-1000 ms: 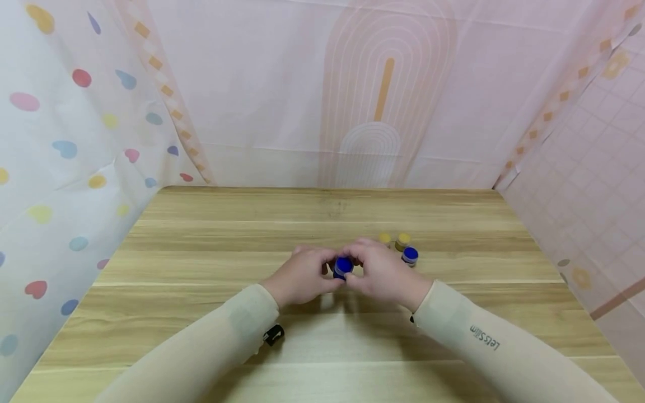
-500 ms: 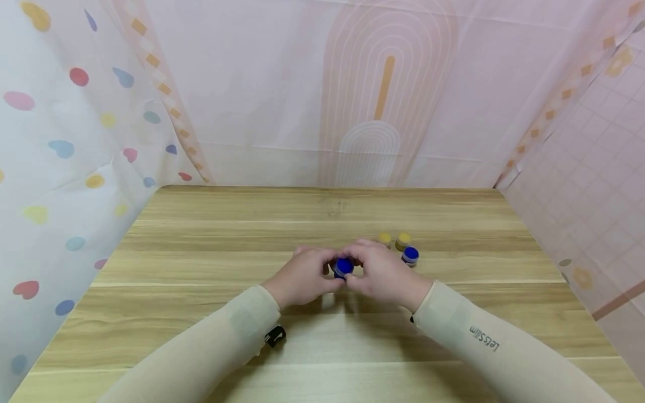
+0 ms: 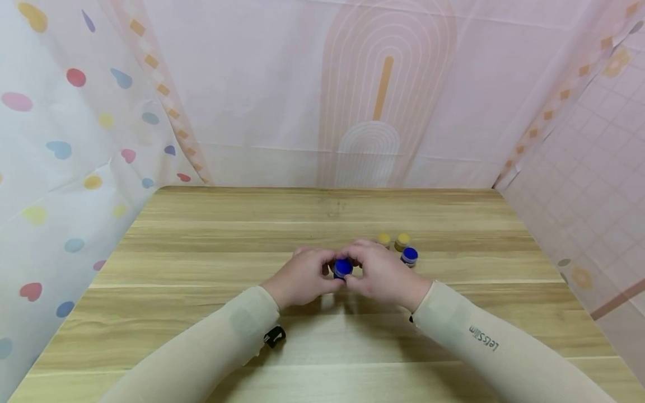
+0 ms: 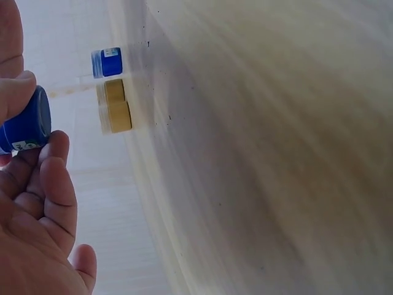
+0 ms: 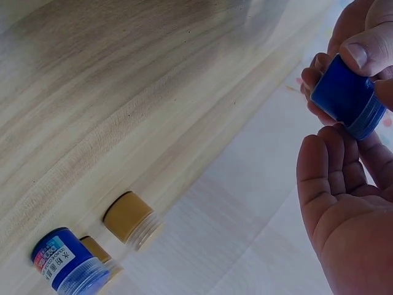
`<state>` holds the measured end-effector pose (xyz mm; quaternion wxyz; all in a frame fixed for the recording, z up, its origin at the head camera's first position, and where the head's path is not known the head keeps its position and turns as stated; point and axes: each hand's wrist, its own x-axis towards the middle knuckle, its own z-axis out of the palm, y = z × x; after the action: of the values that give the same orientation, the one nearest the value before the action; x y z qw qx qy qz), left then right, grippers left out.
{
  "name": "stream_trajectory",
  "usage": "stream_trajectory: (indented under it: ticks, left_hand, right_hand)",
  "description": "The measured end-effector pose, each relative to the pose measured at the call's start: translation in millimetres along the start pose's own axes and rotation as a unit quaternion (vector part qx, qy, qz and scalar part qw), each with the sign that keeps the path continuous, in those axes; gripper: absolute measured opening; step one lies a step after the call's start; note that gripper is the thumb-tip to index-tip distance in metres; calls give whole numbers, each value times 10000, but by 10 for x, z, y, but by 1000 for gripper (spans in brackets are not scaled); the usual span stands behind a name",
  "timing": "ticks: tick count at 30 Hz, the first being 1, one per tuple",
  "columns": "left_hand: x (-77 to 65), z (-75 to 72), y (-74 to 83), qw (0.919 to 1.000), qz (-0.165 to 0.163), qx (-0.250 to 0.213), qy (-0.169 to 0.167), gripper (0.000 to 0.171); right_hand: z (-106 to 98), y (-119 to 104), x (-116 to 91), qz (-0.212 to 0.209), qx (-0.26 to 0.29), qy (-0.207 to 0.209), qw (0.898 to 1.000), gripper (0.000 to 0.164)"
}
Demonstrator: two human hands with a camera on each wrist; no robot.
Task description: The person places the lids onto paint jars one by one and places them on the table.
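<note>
Near the middle of the table, both hands hold one small blue paint jar [image 3: 343, 268], its blue lid facing up. My left hand [image 3: 309, 277] grips it from the left, with thumb and fingers around its side. From the other side my right hand [image 3: 380, 274] holds it, thumb at the near edge and fingers curled at the far edge. In the left wrist view the jar [image 4: 27, 123] is off the tabletop and part of a label shows. The right wrist view has fingers at the clear-rimmed lid end of the blue jar [image 5: 344, 95].
Just beyond my right hand stand another blue jar [image 3: 410, 257] and two yellow jars, one [image 3: 402, 242] beside the other [image 3: 384, 240]. The wooden table [image 3: 227, 212] meets patterned cloth walls at its back and sides.
The hands and the blue jar stay in nearly the same place. Only a slight shift of the head view shows.
</note>
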<state>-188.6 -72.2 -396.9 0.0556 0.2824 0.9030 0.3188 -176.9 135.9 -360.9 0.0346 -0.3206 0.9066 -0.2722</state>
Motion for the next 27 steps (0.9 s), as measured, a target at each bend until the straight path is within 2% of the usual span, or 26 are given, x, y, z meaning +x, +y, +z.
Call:
stream_trajectory:
  ticks: [12, 20, 27]
  left_hand:
    - [1, 12, -1, 9999, 71, -68, 138, 25]
    - [1, -13, 30, 9998, 19, -172, 77, 20]
    - [4, -11, 18, 9997, -26, -237, -23, 20]
  right_hand:
    - [-8, 3, -17, 63, 198, -29, 9998, 35]
    - [-35, 3, -11, -146, 181, -17, 9997, 32]
    - [-52, 7, -15, -170, 72, -148, 9997, 32]
